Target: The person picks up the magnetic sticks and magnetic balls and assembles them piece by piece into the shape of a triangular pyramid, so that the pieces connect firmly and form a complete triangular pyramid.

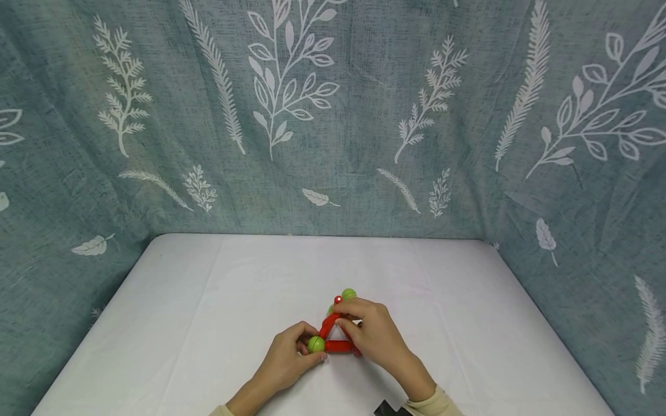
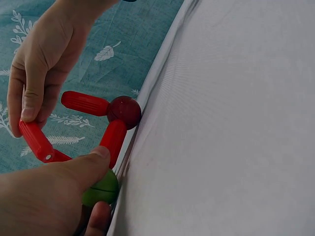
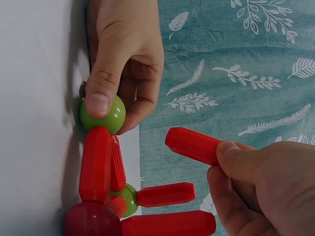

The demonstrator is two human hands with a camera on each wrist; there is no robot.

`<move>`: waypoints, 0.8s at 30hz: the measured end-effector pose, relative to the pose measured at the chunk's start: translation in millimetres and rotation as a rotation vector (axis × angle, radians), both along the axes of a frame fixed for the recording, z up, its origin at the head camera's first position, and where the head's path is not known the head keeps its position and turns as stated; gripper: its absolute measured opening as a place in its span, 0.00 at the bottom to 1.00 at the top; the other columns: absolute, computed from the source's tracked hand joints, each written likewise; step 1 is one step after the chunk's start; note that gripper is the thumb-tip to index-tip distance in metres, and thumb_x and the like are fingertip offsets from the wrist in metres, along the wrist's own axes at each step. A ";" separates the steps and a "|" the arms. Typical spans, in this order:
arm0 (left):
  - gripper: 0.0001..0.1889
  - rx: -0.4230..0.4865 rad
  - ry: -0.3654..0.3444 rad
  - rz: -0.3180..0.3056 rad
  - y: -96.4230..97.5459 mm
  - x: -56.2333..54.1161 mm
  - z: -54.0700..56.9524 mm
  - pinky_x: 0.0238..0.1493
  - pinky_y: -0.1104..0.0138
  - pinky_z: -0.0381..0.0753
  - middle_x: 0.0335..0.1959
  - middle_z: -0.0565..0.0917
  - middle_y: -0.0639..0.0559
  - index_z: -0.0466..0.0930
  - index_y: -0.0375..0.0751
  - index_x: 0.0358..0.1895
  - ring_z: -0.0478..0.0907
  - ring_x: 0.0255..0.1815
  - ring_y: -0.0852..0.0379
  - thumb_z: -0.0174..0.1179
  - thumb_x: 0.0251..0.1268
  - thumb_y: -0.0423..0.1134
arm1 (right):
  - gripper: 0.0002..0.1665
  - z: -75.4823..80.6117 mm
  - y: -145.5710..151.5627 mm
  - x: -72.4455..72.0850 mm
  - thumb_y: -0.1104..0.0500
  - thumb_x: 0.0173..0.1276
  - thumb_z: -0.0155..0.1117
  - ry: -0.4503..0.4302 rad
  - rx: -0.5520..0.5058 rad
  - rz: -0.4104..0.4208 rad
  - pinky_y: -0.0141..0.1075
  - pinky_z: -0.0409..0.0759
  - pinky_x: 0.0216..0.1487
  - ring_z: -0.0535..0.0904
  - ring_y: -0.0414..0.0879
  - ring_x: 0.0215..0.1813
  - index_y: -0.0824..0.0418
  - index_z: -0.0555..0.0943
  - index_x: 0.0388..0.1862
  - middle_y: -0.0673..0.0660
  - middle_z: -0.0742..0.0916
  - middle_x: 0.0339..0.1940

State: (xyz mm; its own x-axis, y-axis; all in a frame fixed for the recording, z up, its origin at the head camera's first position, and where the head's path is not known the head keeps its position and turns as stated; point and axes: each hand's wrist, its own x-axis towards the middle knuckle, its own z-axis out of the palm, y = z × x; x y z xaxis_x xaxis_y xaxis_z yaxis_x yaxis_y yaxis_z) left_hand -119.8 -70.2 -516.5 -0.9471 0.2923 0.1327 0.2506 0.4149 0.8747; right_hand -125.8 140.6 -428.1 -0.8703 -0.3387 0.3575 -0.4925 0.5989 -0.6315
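My left hand point(image 1: 288, 355) grips a green ball point(image 3: 103, 118), its thumb pressed on top in the right wrist view. From that ball a red rod point(image 3: 96, 164) runs to a dark red ball point(image 2: 124, 113). A second green ball point(image 3: 129, 200) forms another corner of the triangle, and a red rod point(image 3: 167, 194) sticks out from it. Another rod point(image 3: 170, 225) juts from the dark red ball. My right hand point(image 1: 382, 338) pinches a loose red rod point(image 3: 192, 145) above the frame; its far end is hidden by the fingers. Beyond those fingers shows a further green ball point(image 1: 349, 293).
A white-covered table point(image 1: 234, 289) lies under the hands. Behind and beside it hangs a teal cloth point(image 1: 364, 115) with white leaf prints. A black object point(image 1: 387, 408) shows by the right sleeve at the bottom edge of the head view.
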 end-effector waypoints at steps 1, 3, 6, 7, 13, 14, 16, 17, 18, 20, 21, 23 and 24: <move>0.20 -0.001 0.001 0.000 0.0 0.3 0.2 0.34 0.75 0.77 0.36 0.83 0.56 0.81 0.44 0.48 0.75 0.31 0.66 0.78 0.55 0.45 | 0.14 -0.5 -0.5 0.4 0.68 0.61 0.75 0.003 0.005 0.002 0.25 0.83 0.38 0.86 0.41 0.44 0.56 0.90 0.45 0.49 0.91 0.45; 0.20 -0.004 0.003 -0.001 0.2 0.8 0.5 0.34 0.75 0.77 0.36 0.83 0.56 0.81 0.44 0.48 0.75 0.31 0.66 0.78 0.55 0.45 | 0.14 -1.4 -1.4 1.1 0.68 0.61 0.75 0.011 0.014 0.006 0.26 0.82 0.37 0.85 0.40 0.43 0.56 0.90 0.45 0.48 0.91 0.44; 0.20 -0.006 0.010 -0.003 0.1 1.7 0.5 0.34 0.75 0.77 0.36 0.83 0.56 0.81 0.44 0.48 0.74 0.31 0.67 0.78 0.55 0.45 | 0.15 -3.0 -2.6 1.9 0.68 0.60 0.76 0.025 0.036 0.017 0.29 0.83 0.40 0.85 0.40 0.44 0.57 0.90 0.46 0.48 0.91 0.44; 0.20 -0.005 0.013 -0.003 0.1 2.1 0.4 0.34 0.75 0.77 0.36 0.83 0.56 0.81 0.44 0.48 0.74 0.31 0.67 0.78 0.55 0.45 | 0.15 -3.7 -3.1 2.1 0.68 0.60 0.76 0.029 0.044 0.024 0.30 0.84 0.42 0.86 0.40 0.45 0.57 0.90 0.47 0.48 0.91 0.44; 0.20 -0.011 0.004 0.000 -0.5 2.0 0.1 0.34 0.75 0.77 0.37 0.83 0.56 0.81 0.44 0.48 0.75 0.32 0.66 0.77 0.56 0.45 | 0.16 -7.0 -6.2 2.6 0.69 0.60 0.75 0.045 0.088 0.062 0.38 0.86 0.54 0.87 0.44 0.54 0.58 0.90 0.48 0.50 0.91 0.46; 0.21 -0.011 0.002 -0.001 -0.6 2.0 0.1 0.34 0.75 0.77 0.37 0.83 0.56 0.81 0.43 0.48 0.75 0.32 0.66 0.77 0.56 0.45 | 0.16 -7.4 -6.6 2.7 0.69 0.61 0.75 0.048 0.098 0.065 0.38 0.86 0.54 0.87 0.45 0.54 0.58 0.90 0.48 0.51 0.91 0.46; 0.21 -0.008 0.000 -0.004 -1.0 2.2 0.0 0.34 0.75 0.77 0.37 0.83 0.56 0.81 0.43 0.48 0.74 0.32 0.66 0.77 0.56 0.45 | 0.16 -8.3 -7.4 3.0 0.70 0.60 0.75 0.054 0.116 0.067 0.37 0.86 0.53 0.87 0.45 0.53 0.59 0.90 0.48 0.51 0.91 0.46; 0.21 -0.005 -0.001 -0.007 -1.1 2.3 0.0 0.34 0.75 0.77 0.37 0.83 0.55 0.81 0.43 0.48 0.74 0.32 0.66 0.77 0.56 0.46 | 0.16 -8.7 -7.8 3.2 0.70 0.60 0.75 0.055 0.123 0.067 0.36 0.86 0.52 0.87 0.45 0.52 0.59 0.90 0.48 0.51 0.91 0.46; 0.21 -0.003 -0.001 -0.009 -1.3 2.4 0.0 0.34 0.75 0.77 0.37 0.83 0.55 0.81 0.43 0.48 0.74 0.32 0.66 0.77 0.56 0.46 | 0.16 -9.0 -8.1 3.4 0.70 0.61 0.75 0.057 0.130 0.068 0.35 0.86 0.51 0.87 0.45 0.51 0.59 0.90 0.48 0.51 0.91 0.46; 0.21 0.000 -0.002 -0.014 -1.5 2.2 -0.1 0.34 0.75 0.77 0.37 0.83 0.55 0.81 0.43 0.49 0.74 0.32 0.66 0.77 0.56 0.46 | 0.16 -9.3 -8.6 3.7 0.69 0.61 0.74 0.059 0.140 0.068 0.34 0.87 0.49 0.87 0.45 0.50 0.59 0.90 0.48 0.51 0.91 0.46; 0.21 0.003 -0.001 -0.016 -1.5 2.0 -0.2 0.35 0.75 0.77 0.37 0.83 0.55 0.81 0.42 0.49 0.74 0.32 0.66 0.77 0.56 0.46 | 0.16 -9.3 -8.8 4.0 0.69 0.61 0.74 0.058 0.142 0.068 0.33 0.86 0.49 0.87 0.45 0.50 0.59 0.90 0.48 0.51 0.91 0.46; 0.21 0.006 -0.002 -0.016 -1.6 1.5 -0.3 0.35 0.75 0.77 0.37 0.83 0.55 0.81 0.42 0.49 0.75 0.32 0.66 0.77 0.56 0.46 | 0.15 -9.0 -9.3 4.4 0.69 0.62 0.74 0.057 0.144 0.073 0.33 0.87 0.49 0.87 0.45 0.50 0.59 0.89 0.48 0.52 0.91 0.46; 0.21 0.007 -0.001 -0.016 -1.7 1.5 -0.4 0.34 0.75 0.77 0.37 0.83 0.55 0.81 0.42 0.49 0.75 0.32 0.66 0.77 0.56 0.46 | 0.15 -8.7 -9.5 4.7 0.69 0.62 0.74 0.057 0.146 0.076 0.33 0.87 0.49 0.87 0.45 0.50 0.59 0.89 0.48 0.52 0.91 0.46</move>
